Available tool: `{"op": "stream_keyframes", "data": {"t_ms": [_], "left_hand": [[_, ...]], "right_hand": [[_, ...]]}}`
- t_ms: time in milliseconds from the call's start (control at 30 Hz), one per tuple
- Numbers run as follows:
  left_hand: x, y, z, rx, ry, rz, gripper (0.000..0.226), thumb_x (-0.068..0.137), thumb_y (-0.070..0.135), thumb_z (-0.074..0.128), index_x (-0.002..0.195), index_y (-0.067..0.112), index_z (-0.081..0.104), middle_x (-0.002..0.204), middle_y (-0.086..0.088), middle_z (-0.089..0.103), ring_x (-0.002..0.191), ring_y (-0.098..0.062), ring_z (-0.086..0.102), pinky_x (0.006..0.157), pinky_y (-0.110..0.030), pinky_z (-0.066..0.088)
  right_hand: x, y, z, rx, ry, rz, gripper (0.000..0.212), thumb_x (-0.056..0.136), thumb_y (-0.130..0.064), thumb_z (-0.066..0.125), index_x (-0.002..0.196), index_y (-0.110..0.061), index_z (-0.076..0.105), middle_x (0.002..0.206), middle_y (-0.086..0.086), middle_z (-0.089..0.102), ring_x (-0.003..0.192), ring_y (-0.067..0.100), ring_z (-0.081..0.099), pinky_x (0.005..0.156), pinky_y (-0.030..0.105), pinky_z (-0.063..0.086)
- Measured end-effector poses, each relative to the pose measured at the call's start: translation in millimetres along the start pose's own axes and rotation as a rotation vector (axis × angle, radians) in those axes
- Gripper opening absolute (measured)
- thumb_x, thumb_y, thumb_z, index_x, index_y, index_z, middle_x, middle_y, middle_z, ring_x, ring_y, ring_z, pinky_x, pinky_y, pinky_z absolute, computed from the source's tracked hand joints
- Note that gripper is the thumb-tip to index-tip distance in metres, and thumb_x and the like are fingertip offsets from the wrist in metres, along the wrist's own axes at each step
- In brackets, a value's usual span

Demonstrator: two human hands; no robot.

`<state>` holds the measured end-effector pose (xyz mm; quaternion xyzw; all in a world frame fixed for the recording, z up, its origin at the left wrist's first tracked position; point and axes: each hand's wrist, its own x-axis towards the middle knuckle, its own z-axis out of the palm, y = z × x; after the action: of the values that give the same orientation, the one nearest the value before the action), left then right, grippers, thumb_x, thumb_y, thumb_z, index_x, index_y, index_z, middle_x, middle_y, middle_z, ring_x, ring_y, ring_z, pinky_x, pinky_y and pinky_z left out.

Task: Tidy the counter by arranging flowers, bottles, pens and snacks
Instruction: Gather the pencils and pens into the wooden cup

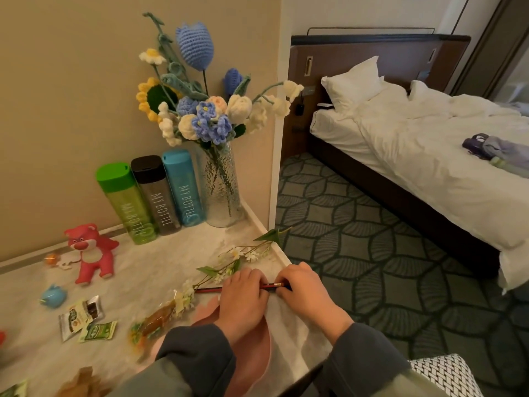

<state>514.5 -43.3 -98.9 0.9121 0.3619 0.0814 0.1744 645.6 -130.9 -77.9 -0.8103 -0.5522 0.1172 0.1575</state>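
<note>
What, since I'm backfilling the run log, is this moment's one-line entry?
left hand: holds pencil | right hand: pinches pencil end | bottles: upright beside vase | snacks: scattered on counter

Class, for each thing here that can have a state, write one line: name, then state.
green bottle, upright, lid on
black bottle, upright, lid on
blue bottle, upright, lid on
vase, upright, holding crochet flowers
flower sprig, lying flat on counter
left hand, grips pencil
right hand, pinches pencil

The left sleeve (197, 353) and right sleeve (363, 348) end in dark slate-blue cuffs below lighter grey-green fabric
</note>
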Motion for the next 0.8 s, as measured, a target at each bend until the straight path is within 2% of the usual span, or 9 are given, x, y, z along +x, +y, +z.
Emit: {"op": "stream_keyframes", "data": {"t_ms": [167,333,433,500,567,667,733,800], "left_hand": [[-3,-2,-4,-0.013,-0.007,0.036,0.026,0.098,0.039,0.032,0.112,0.034,0.054,0.109,0.012,0.054,0.104,-0.011,0.046,0.089,-0.030,0.035],[-12,-2,-11,-0.047,0.007,0.096,0.028,0.100,0.040,0.030,0.111,0.035,0.055,0.108,0.014,0.055,0.102,-0.009,0.047,0.090,-0.031,0.038],[-14,-3,-15,-0.142,0.012,0.130,0.025,0.100,0.039,0.033,0.109,0.036,0.056,0.104,0.015,0.057,0.099,-0.007,0.050,0.088,-0.032,0.040],[-12,-1,-22,-0.231,0.029,0.134,0.021,0.099,0.037,0.037,0.107,0.038,0.057,0.098,0.018,0.057,0.094,-0.005,0.051,0.083,-0.029,0.042],[-9,1,-31,-0.319,0.064,0.136,0.020,0.098,0.034,0.042,0.109,0.039,0.058,0.095,0.020,0.057,0.091,-0.002,0.052,0.079,-0.025,0.042],[-4,4,-49,-0.399,0.164,0.139,0.024,0.097,0.032,0.047,0.116,0.037,0.060,0.102,0.017,0.061,0.091,0.001,0.053,0.080,-0.020,0.044],[-4,6,-62,-0.455,0.227,0.142,0.026,0.097,0.030,0.049,0.120,0.036,0.059,0.106,0.018,0.060,0.094,0.003,0.052,0.081,-0.011,0.041],[-5,8,-77,-0.513,0.270,0.146,0.029,0.097,0.029,0.049,0.124,0.036,0.057,0.110,0.018,0.059,0.098,0.004,0.052,0.083,-0.009,0.039]], "right_hand": [[0,-1,0,0.107,-0.013,0.062,0.009,0.091,-0.030,0.056,0.094,-0.032,0.064,0.088,-0.012,0.061,0.092,0.011,0.042,0.077,0.027,0.038],[-8,-11,-3,0.185,0.002,0.148,0.016,0.089,-0.038,0.059,0.098,-0.037,0.072,0.086,-0.014,0.065,0.094,0.009,0.049,0.083,0.030,0.045],[-11,-19,-12,0.415,0.052,0.217,0.006,0.084,-0.030,0.069,0.085,-0.034,0.073,0.078,-0.012,0.066,0.080,0.005,0.061,0.077,0.028,0.053],[-12,-26,-20,0.572,0.135,0.257,0.006,0.081,-0.026,0.074,0.082,-0.031,0.069,0.082,-0.007,0.069,0.081,0.007,0.065,0.078,0.029,0.055],[-13,-35,-28,0.699,0.227,0.267,0.007,0.081,-0.022,0.075,0.082,-0.026,0.070,0.081,-0.003,0.070,0.077,0.007,0.065,0.072,0.025,0.055],[-12,-52,-42,0.895,0.312,0.252,0.004,0.085,-0.015,0.072,0.083,-0.018,0.071,0.074,0.004,0.070,0.066,0.008,0.064,0.058,0.019,0.053],[-10,-67,-52,1.011,0.335,0.232,0.004,0.087,-0.009,0.069,0.086,-0.012,0.072,0.072,0.007,0.070,0.066,0.010,0.064,0.057,0.020,0.054],[-8,-82,-61,1.090,0.350,0.198,0.007,0.089,-0.008,0.066,0.092,-0.010,0.072,0.075,0.004,0.071,0.068,0.009,0.067,0.060,0.022,0.055]]}}
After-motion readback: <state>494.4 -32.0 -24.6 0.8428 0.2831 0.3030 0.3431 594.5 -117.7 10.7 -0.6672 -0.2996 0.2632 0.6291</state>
